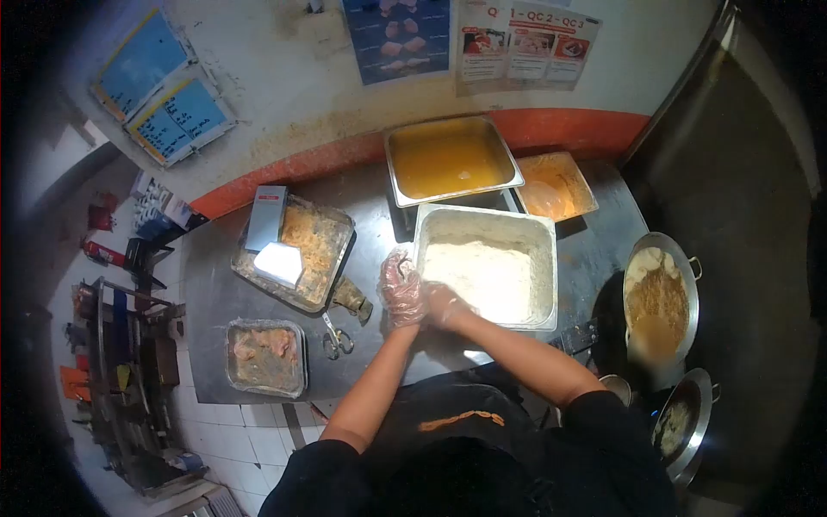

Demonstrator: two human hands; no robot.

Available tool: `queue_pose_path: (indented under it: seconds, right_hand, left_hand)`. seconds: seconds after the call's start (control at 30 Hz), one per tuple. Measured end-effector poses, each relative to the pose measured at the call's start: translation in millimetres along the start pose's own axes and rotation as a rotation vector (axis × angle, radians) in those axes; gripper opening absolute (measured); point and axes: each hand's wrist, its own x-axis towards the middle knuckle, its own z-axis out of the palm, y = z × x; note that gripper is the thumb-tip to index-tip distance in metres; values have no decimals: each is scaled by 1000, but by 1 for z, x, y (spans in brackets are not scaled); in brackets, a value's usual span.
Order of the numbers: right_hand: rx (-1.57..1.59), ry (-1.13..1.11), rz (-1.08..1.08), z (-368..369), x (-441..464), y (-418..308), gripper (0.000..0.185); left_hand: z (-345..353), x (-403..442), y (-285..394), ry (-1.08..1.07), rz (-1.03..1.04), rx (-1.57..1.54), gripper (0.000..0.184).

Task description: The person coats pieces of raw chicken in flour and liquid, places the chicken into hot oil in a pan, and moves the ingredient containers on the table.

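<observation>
My left hand (402, 291), in a crinkled clear plastic glove, is beside the left wall of a deep metal pan (552, 258) of white flour (482, 276). Its fingers look curled together; whatever they may hold is hidden. Against its right side, over the pan's near left corner, is my right hand (444, 306). The right fingers are blurred and partly hidden, so their grip does not show. Scissors (336, 338) lie on the metal table (370, 194) to the left of my left hand, near a crumpled brownish piece (352, 298).
Behind the flour stands a pan of orange-yellow liquid (452, 159), with an orange-coated tray (560, 185) beside it. At left are a crumb-covered tray (320, 250) bearing a metal box (267, 215) and a smaller tray with raw-looking pieces (265, 358). Two woks (662, 297) (685, 422) are at right.
</observation>
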Motion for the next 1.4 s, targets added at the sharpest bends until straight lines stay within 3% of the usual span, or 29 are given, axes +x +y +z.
queue_pose_path:
  seconds: [0.03, 0.07, 0.17, 0.2, 0.3, 0.33, 0.4, 0.43, 0.5, 0.57, 0.63, 0.7, 0.8, 0.87, 0.97, 1.03, 1.1, 1.23, 1.3, 1.33, 1.4]
  right_hand:
    - [53, 74, -223, -3, -3, -4, 14]
    - [-6, -132, 28, -19, 3, -5, 18]
    - [-83, 22, 44, -23, 9, 11, 25]
    - [-33, -138, -111, -19, -2, 12, 25]
    - [33, -235, 46, -49, -10, 1, 22]
    - [-141, -125, -400, -57, -7, 21, 23]
    - [627, -22, 134, -102, -22, 34, 14]
    - [933, 33, 297, -126, -33, 43, 14]
    - [907, 263, 378, -157, -62, 79, 19]
    - [829, 411, 311, -192, -96, 118, 21]
    - [634, 490, 538, -231, -139, 155, 26]
    - [344, 590, 606, -269, -178, 179, 23]
    - [173, 674, 765, -304, -230, 235, 18]
    - [40, 688, 947, -308, -260, 293, 19]
    - [-171, 708, 1007, -303, -288, 376, 16]
    - [-79, 701, 1085, -308, -286, 400, 12]
    - [-143, 532, 1169, -308, -279, 417, 13]
    - [-266, 320, 1089, -317, -254, 420, 17]
    - [-213, 134, 1115, -305, -250, 472, 32]
    - [-207, 136, 1108, -298, -250, 495, 32]
    - [-156, 411, 1317, -287, -251, 526, 29]
  left_hand:
    - [1, 2, 2, -17, -3, 3, 38]
    - [2, 2, 1, -25, -2, -2, 38]
    - [4, 3, -1, 7, -42, -37, 36]
    - [1, 1, -1, -5, -15, 7, 32]
    - [3, 1, 4, -43, -6, 60, 26]
    - [4, 1, -2, -32, 11, 72, 28]
    - [7, -1, -16, -36, 32, 93, 31]
    - [7, -2, -18, -50, 39, 75, 31]
    - [9, -3, -18, -107, 72, 114, 31]
    - [8, -4, -16, -139, 95, 167, 32]
    - [9, -6, -18, -150, 87, 145, 33]
    - [6, -5, -14, -203, 113, 191, 34]
    - [8, -1, -2, -248, 87, 157, 34]
    - [9, -1, 1, -248, 147, 194, 34]
    - [11, -2, 15, -264, 188, 297, 37]
    - [12, -2, 14, -176, 338, 347, 41]
    - [15, -4, 18, -165, 273, 253, 42]
    - [21, -6, 52, -130, 253, 269, 37]
    - [23, -8, 59, -126, 243, 314, 37]
    - [23, -8, 58, -122, 249, 320, 37]
    - [19, -9, 52, -146, 267, 330, 37]
